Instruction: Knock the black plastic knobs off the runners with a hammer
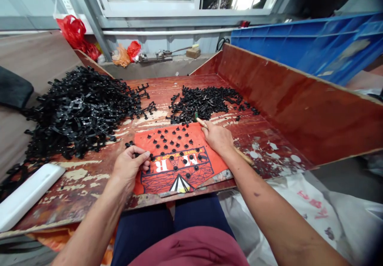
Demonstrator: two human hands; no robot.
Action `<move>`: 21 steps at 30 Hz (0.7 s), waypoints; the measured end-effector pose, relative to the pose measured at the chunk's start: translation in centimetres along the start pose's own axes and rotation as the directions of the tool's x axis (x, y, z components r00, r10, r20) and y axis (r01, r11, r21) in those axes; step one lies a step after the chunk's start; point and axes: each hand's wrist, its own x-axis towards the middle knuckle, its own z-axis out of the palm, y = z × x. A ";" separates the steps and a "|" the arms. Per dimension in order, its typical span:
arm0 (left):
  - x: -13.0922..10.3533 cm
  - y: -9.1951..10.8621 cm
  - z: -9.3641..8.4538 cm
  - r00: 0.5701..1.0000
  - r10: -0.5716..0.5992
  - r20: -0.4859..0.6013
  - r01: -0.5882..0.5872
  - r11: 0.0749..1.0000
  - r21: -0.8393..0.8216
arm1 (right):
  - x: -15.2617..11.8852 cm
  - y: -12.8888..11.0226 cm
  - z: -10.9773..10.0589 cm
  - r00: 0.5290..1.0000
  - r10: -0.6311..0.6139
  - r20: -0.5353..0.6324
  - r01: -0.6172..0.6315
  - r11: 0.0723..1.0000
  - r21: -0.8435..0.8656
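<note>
My left hand [133,163], at the left edge of an orange printed cloth [173,184], is closed in a pinch on a black plastic piece [129,143] with small knobs. Most of that piece is hidden by the fingers. My right hand [219,137], at the cloth's upper right edge, is wrapped round a wooden-handled tool [201,121]. Its dark green end points at the far pile, and its handle shows again behind my wrist. Several small round black pieces [188,175] stand spread over the cloth, apart from one another.
A high heap of black linked pieces [80,110] lies on the left. A lower pile of small black parts [206,100] is beyond the cloth. A white case [32,194] sits front left. Wooden boards [293,102] wall the right side, beside a blue crate [299,44].
</note>
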 end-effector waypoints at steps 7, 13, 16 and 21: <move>0.3 -0.3 0.1 0.999 -0.018 -0.041 0.019 1.000 0.016 | 0.1 0.1 0.1 1.000 -0.021 -0.023 0.022 0.999 0.031; 0.5 -0.3 -0.1 0.998 -0.046 -0.036 0.047 0.999 0.023 | -1.6 -0.2 -2.4 0.992 -0.050 -0.119 0.062 0.993 0.100; 0.7 -0.4 -0.1 0.999 -0.041 -0.017 0.041 0.999 0.018 | -4.3 -1.8 -4.5 0.974 -0.137 -0.183 0.175 0.962 0.209; 0.8 -0.2 -0.5 0.999 -0.043 0.014 0.043 0.999 -0.004 | -8.7 -5.3 -5.0 0.909 -0.387 -0.153 0.401 0.715 0.573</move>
